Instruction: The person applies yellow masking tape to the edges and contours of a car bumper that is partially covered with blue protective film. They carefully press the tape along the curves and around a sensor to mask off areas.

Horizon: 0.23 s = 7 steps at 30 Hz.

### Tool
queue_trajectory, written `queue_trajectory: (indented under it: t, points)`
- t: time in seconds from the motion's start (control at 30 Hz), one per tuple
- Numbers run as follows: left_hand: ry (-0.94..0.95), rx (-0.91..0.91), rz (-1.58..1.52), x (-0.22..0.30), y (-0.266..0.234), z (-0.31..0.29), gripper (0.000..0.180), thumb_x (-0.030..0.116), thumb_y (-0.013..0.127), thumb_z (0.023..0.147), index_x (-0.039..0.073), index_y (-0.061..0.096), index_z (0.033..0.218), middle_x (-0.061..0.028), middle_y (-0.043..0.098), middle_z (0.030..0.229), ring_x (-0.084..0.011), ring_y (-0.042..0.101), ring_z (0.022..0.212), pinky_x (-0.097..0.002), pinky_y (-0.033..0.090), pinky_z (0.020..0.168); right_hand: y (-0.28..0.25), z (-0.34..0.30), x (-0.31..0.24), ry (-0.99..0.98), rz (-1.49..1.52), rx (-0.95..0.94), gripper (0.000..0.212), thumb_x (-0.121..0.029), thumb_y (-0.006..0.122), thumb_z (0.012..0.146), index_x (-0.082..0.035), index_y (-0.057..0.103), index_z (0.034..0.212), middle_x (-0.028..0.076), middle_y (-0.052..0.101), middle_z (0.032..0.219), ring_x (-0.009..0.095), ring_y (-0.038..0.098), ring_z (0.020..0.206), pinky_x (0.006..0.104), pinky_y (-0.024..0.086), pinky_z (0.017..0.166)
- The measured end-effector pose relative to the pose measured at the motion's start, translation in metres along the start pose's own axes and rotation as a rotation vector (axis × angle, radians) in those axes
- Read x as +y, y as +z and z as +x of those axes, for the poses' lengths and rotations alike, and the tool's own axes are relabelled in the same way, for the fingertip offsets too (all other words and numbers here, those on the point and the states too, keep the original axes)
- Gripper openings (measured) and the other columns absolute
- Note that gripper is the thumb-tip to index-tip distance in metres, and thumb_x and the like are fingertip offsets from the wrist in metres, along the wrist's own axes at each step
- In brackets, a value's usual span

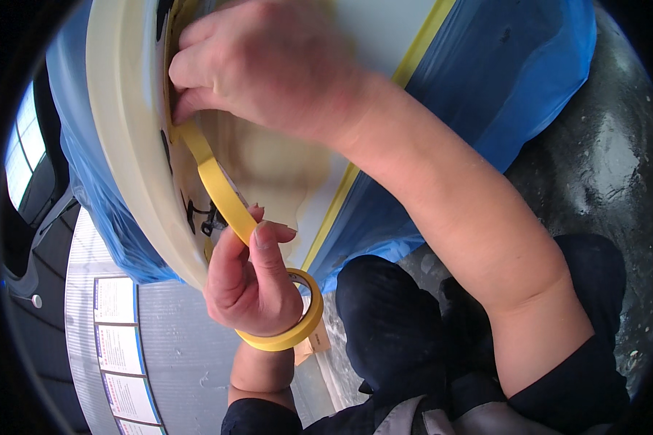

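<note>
A strip of yellow masking tape [221,190] runs between my two hands along the edge of a cream and pale grey car-body panel [268,163]. My left hand [248,286], low in the view, pinches the strip between thumb and fingers. The yellow tape roll [310,319] hangs around the base of that hand. My right hand [268,69] reaches across the panel from the right. Its fingers are closed at the strip's upper end, in the recess beside the curved cream rim [116,130]; their tips are partly hidden.
Blue plastic sheeting [486,94] covers the right side, bordered by a yellow tape line [334,210]. More sheeting [109,217] hangs left of the rim. A black clip [210,220] sits by the recess. Posters [116,301] line a grey wall; the dark floor [609,159] looks glossy.
</note>
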<state>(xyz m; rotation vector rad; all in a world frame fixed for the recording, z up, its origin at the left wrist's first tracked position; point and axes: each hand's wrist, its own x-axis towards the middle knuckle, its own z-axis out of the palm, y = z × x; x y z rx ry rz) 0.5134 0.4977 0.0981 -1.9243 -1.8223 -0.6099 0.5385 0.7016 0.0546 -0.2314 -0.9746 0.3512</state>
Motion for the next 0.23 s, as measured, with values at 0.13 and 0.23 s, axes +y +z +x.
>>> queue_trajectory:
  t: [0.13,0.23]
  points:
    - [0.059,-0.053,0.081,-0.0057,-0.0047,0.0027,0.014,0.002,0.068,0.098,-0.007,0.067,0.109,-0.0116,0.072,0.082,-0.0144,0.068,0.072,-0.0249,0.053,0.074,-0.0098,-0.0011,0.0007,-0.073,0.031,0.003,0.001,-0.008,0.073,0.077,-0.008,0.073,0.078,0.008,0.07,0.077,0.026,0.072,0.077,0.0366,0.06,0.065]
    - [0.072,-0.074,0.088,-0.0088,-0.0076,0.0052,0.016,0.004,0.07,0.097,-0.006,0.067,0.109,-0.0125,0.072,0.082,-0.0152,0.068,0.071,-0.0254,0.054,0.073,-0.007,0.002,-0.0029,-0.065,0.05,-0.002,0.001,-0.007,0.073,0.078,-0.007,0.073,0.079,0.01,0.071,0.077,0.026,0.072,0.077,0.0352,0.06,0.065]
